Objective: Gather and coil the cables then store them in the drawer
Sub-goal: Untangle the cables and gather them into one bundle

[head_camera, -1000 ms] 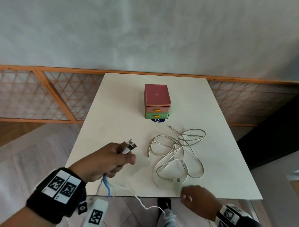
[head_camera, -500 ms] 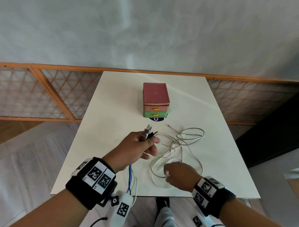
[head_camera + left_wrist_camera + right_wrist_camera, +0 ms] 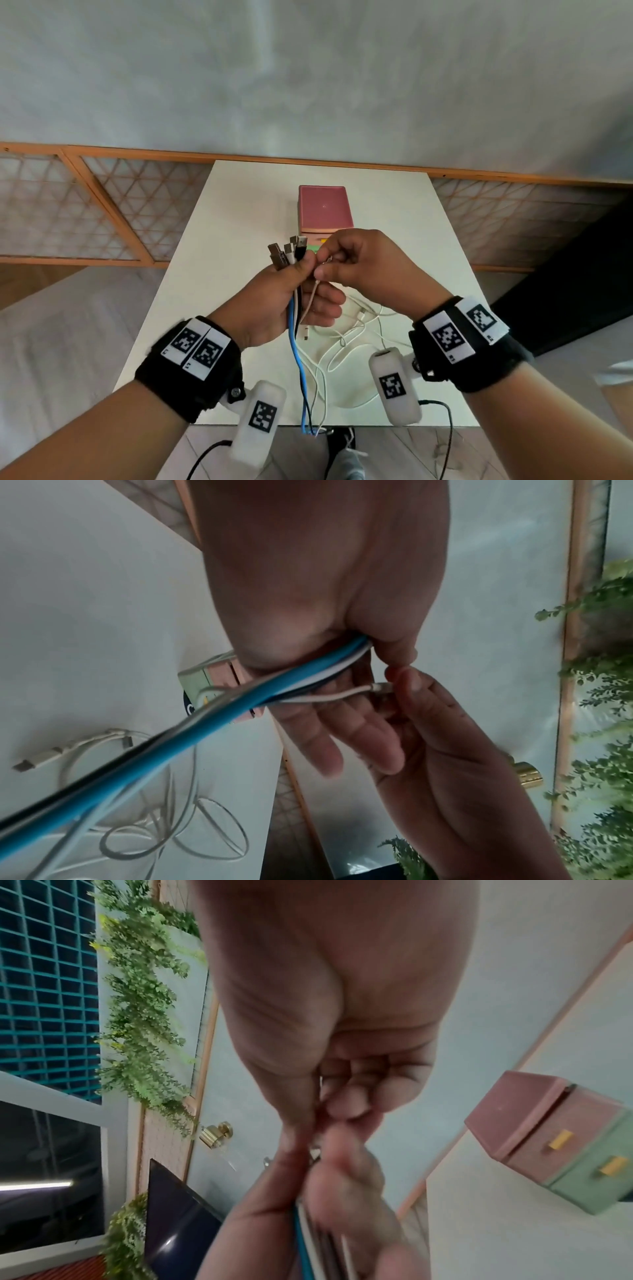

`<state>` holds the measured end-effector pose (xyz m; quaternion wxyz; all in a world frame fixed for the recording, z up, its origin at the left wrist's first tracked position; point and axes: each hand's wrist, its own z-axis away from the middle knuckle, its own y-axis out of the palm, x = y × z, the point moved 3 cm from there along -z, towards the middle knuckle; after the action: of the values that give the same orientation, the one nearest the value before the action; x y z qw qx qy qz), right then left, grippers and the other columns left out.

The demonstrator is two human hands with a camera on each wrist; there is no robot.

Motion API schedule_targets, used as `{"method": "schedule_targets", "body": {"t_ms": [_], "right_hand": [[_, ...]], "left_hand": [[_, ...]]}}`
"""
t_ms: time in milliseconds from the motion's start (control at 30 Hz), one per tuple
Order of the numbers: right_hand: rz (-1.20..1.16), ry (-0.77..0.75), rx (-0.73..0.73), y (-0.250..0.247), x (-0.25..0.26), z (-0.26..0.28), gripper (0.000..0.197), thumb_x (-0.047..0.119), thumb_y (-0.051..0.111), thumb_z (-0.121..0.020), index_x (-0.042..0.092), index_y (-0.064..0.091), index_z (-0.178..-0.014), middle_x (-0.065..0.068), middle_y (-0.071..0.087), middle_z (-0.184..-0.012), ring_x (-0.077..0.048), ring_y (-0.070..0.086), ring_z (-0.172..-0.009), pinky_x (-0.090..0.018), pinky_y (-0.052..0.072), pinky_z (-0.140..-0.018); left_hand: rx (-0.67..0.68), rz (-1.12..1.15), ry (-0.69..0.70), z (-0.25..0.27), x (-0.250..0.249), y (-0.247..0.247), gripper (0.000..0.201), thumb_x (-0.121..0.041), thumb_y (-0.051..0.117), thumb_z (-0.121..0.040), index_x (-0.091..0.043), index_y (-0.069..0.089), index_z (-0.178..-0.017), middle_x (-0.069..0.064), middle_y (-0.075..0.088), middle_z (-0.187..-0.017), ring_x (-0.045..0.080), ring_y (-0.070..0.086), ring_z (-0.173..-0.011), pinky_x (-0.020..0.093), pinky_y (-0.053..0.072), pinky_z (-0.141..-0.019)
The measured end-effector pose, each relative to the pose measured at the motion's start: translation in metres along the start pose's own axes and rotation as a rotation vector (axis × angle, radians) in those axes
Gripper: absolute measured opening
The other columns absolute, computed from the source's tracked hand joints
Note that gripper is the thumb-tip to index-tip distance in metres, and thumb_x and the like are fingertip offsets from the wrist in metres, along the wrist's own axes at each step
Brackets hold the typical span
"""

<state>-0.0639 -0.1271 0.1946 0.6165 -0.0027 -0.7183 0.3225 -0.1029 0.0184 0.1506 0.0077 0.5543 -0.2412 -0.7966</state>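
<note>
Up at mid-frame in the head view, the left hand (image 3: 284,301) grips a bundle of cables (image 3: 297,346), plug ends fanned above the fist and the blue, white and black cords hanging down past the table (image 3: 212,240) edge. Just right of it, the right hand (image 3: 363,270) pinches the end of a thin white cable (image 3: 329,697) against the bundle. More white cable (image 3: 356,339) lies looped on the table at lower centre. Behind the hands stands the small drawer unit (image 3: 323,209), its drawers closed.
</note>
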Motion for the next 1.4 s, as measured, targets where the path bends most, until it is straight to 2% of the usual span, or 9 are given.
{"method": "schedule_targets", "body": {"t_ms": [200,333,433,633,733,967,1133,1300,1400], "right_hand": [[-0.042,-0.043,0.014,0.007,-0.003,-0.006,0.028,0.016,0.081,-0.077,0.034,0.062,-0.085,0.004,0.057,-0.067,-0.008,0.054,-0.063,-0.025,0.046,-0.065],[-0.004,-0.04,-0.18,0.008,-0.006,-0.002,0.019,0.034,0.077,-0.081,0.021,0.062,-0.079,-0.003,0.057,-0.065,-0.008,0.049,-0.059,-0.024,0.042,-0.059],[-0.188,0.246,-0.298,0.019,-0.038,0.014,0.036,0.05,0.059,-0.089,0.019,0.062,-0.07,-0.002,0.065,-0.064,-0.013,0.055,-0.057,-0.029,0.041,-0.055],[-0.838,0.844,0.105,0.086,-0.084,0.059,0.056,0.065,0.043,-0.091,0.015,0.068,-0.09,-0.005,0.07,-0.084,-0.018,0.06,-0.075,-0.03,0.038,-0.063],[-1.099,0.867,0.026,0.089,-0.08,0.036,0.049,0.06,0.047,-0.092,0.015,0.065,-0.103,-0.002,0.073,-0.082,-0.02,0.06,-0.09,-0.034,0.04,-0.076],[-1.294,0.77,-0.106,0.054,-0.074,-0.016,0.026,0.033,0.045,-0.1,0.018,0.06,-0.085,-0.004,0.077,-0.082,-0.021,0.076,-0.076,-0.04,0.044,-0.084],[-1.264,0.791,-0.256,0.066,-0.09,-0.016,0.018,0.021,0.045,-0.101,0.018,0.062,-0.102,0.002,0.077,-0.073,-0.016,0.072,-0.083,-0.037,0.048,-0.078],[-1.261,0.794,-0.245,0.091,-0.107,0.003,0.019,0.024,0.042,-0.102,0.016,0.059,-0.097,-0.005,0.078,-0.082,-0.024,0.069,-0.092,-0.039,0.049,-0.078],[-1.247,0.718,-0.134,0.108,-0.097,0.017,0.021,0.025,0.045,-0.101,0.012,0.059,-0.11,-0.009,0.074,-0.093,-0.025,0.07,-0.085,-0.042,0.048,-0.084]], "left_hand": [[0.047,0.083,-0.075,0.005,0.008,-0.001,0.057,-0.058,0.041,-0.086,-0.01,0.071,-0.077,0.005,0.057,-0.052,0.016,0.049,-0.039,0.032,0.051,-0.056],[0.047,0.161,0.01,0.003,0.001,0.0,0.05,-0.065,0.05,-0.082,-0.018,0.053,-0.065,-0.004,0.038,-0.047,0.008,0.031,-0.037,0.028,0.038,-0.052],[0.081,0.21,0.085,0.001,-0.013,-0.004,0.052,-0.068,0.058,-0.074,-0.02,0.043,-0.062,-0.007,0.033,-0.047,0.006,0.026,-0.038,0.024,0.035,-0.049],[0.051,0.175,0.159,0.011,-0.024,-0.002,0.039,-0.052,0.062,-0.083,-0.027,0.057,-0.054,-0.009,0.029,-0.044,0.009,0.012,-0.043,0.022,0.026,-0.048],[0.018,0.202,0.077,0.018,-0.012,0.003,0.041,-0.034,0.056,-0.093,-0.025,0.056,-0.053,-0.008,0.028,-0.041,0.007,0.014,-0.039,0.024,0.022,-0.048],[-0.226,0.061,-0.216,0.055,0.059,-0.037,0.043,-0.033,0.065,-0.083,-0.021,0.034,-0.057,-0.002,0.025,-0.045,0.011,0.019,-0.038,0.025,0.016,-0.048],[-0.109,-0.243,-0.508,0.096,0.111,-0.06,0.044,-0.039,0.065,-0.091,-0.017,0.041,-0.062,0.004,0.034,-0.055,0.015,0.024,-0.043,0.026,0.022,-0.047],[-0.295,-0.277,-0.09,0.078,0.073,-0.037,0.033,-0.038,0.067,-0.087,-0.012,0.064,-0.067,0.018,0.048,-0.066,0.016,0.032,-0.044,0.022,0.027,-0.044],[-0.516,-0.301,0.036,0.045,0.036,-0.024,0.023,-0.025,0.063,-0.095,-0.007,0.066,-0.08,0.007,0.053,-0.061,0.01,0.033,-0.039,0.02,0.027,-0.042]]}}
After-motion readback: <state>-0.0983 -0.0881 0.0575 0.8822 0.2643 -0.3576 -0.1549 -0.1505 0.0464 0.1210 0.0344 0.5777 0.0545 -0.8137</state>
